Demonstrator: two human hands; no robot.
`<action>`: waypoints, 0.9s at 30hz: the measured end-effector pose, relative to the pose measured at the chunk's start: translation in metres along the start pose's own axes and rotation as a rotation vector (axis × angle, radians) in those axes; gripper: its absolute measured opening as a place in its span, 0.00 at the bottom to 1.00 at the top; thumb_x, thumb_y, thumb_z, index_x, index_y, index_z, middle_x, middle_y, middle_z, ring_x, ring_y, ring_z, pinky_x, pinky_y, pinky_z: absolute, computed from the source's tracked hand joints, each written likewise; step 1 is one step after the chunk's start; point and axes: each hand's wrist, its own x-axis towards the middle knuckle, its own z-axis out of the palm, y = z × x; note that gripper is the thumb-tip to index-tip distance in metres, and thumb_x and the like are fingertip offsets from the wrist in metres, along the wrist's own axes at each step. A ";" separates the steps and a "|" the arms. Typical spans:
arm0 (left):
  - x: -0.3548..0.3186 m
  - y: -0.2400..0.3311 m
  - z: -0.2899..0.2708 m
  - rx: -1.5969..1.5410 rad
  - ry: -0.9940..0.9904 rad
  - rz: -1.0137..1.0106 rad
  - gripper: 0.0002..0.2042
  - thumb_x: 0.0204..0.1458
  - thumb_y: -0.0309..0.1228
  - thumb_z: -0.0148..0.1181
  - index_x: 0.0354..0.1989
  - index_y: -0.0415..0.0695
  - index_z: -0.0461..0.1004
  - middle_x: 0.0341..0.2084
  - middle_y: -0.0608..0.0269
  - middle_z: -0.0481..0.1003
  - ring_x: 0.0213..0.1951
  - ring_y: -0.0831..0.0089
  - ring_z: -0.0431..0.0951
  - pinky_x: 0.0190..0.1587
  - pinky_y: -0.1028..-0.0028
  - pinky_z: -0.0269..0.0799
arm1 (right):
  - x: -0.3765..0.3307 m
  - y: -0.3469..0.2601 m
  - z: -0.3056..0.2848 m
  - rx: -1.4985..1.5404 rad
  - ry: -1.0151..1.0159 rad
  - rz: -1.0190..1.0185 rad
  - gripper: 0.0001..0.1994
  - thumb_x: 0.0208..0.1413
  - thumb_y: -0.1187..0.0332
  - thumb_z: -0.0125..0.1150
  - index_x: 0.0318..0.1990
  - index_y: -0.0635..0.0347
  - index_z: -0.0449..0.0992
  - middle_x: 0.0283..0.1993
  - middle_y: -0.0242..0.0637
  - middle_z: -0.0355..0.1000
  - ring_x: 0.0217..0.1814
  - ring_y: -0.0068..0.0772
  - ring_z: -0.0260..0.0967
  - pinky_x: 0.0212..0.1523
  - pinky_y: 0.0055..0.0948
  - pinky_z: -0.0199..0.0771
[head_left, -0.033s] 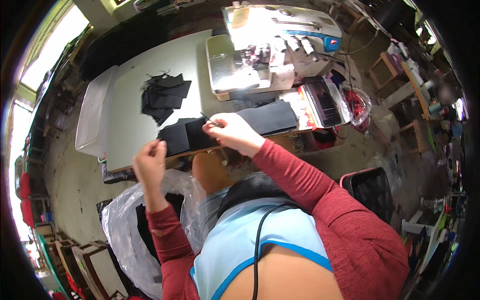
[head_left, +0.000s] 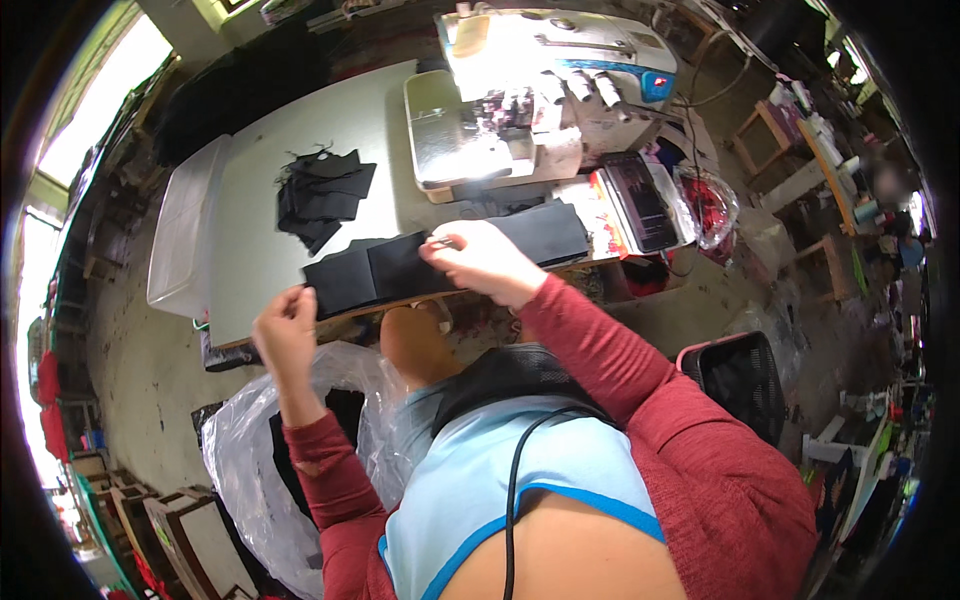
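Observation:
A strip of black fabric [head_left: 372, 272] lies along the near edge of the pale table, with a fold or seam across its middle. At its left corner, my left hand [head_left: 284, 335] pinches the cloth between thumb and fingertips. My right hand [head_left: 487, 264] is closed over the strip's right part, with a small metal tool [head_left: 440, 241] in its fingers; too little of the tool shows to tell its kind. To the right lies a flat stack of dark fabric pieces [head_left: 545, 232], partly covered by that hand. Further back is a loose pile of black fabric pieces [head_left: 325, 195] with trailing threads.
A white sewing machine [head_left: 610, 62] stands at the back of the table [head_left: 250, 235]. A phone [head_left: 638, 203] rests on a box at the right. At the left are a clear plastic bin [head_left: 185, 225] and a plastic bag [head_left: 250, 450]; a black basket [head_left: 735, 380] stands at lower right.
My left hand has moved slightly left and down, and my right hand slightly right. The strip between them now lies straighter and shows more of its length.

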 end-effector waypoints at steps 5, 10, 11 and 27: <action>0.010 -0.028 0.006 0.253 -0.057 -0.128 0.11 0.50 0.31 0.60 0.38 0.37 0.77 0.28 0.57 0.78 0.28 0.71 0.77 0.34 0.73 0.72 | -0.037 0.075 -0.113 -0.571 0.380 -0.111 0.14 0.47 0.59 0.62 0.27 0.63 0.76 0.23 0.42 0.69 0.27 0.39 0.67 0.32 0.35 0.68; 0.003 0.038 0.042 0.215 -0.003 0.067 0.09 0.53 0.31 0.58 0.39 0.40 0.73 0.33 0.57 0.75 0.30 0.64 0.77 0.34 0.68 0.72 | -0.050 0.100 -0.137 -0.266 0.384 0.147 0.15 0.44 0.61 0.64 0.26 0.69 0.76 0.18 0.39 0.67 0.21 0.25 0.61 0.26 0.30 0.63; -0.002 0.054 0.051 0.187 -0.038 0.126 0.07 0.52 0.31 0.58 0.34 0.42 0.73 0.29 0.58 0.74 0.27 0.66 0.76 0.32 0.68 0.71 | -0.049 0.104 -0.137 -0.245 0.381 0.142 0.15 0.44 0.61 0.64 0.26 0.69 0.76 0.17 0.39 0.67 0.21 0.24 0.60 0.26 0.30 0.63; -0.035 0.116 0.126 -0.286 -0.293 0.060 0.16 0.46 0.30 0.66 0.39 0.39 0.68 0.23 0.64 0.68 0.27 0.73 0.70 0.30 0.74 0.66 | -0.044 0.113 -0.124 -0.056 0.495 -0.002 0.12 0.41 0.71 0.67 0.35 0.60 0.73 0.28 0.33 0.72 0.29 0.23 0.66 0.34 0.26 0.70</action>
